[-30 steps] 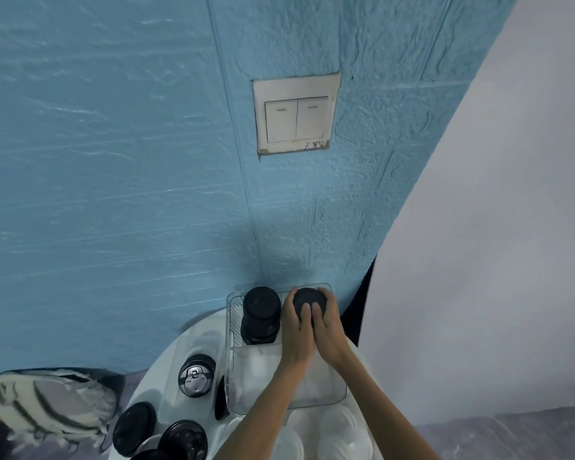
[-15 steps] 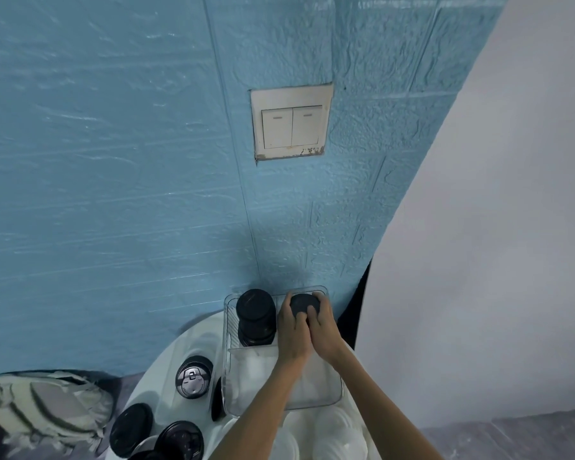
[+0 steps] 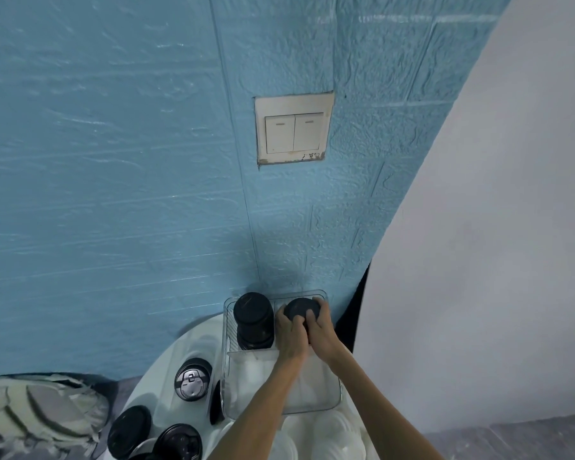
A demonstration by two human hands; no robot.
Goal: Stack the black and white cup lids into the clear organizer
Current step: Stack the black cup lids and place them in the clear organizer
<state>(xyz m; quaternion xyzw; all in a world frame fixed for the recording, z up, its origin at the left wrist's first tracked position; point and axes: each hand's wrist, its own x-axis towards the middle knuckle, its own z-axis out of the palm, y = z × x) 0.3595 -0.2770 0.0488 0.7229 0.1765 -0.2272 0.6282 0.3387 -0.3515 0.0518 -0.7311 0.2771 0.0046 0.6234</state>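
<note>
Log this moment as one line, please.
phase: placing | both hands, left hand and right hand, grip black lid stack | target: far-right compartment of clear organizer | far-left stack in

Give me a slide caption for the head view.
Both hands, left and right, set black lids into the clear organizer.

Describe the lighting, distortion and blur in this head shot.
Head view: soft, even light; a faint shadow on the blue wall above the organizer; wide-angle bending curves the white wall's edge; the white lids wash out near the bottom edge; hands and black lid slightly soft.
</note>
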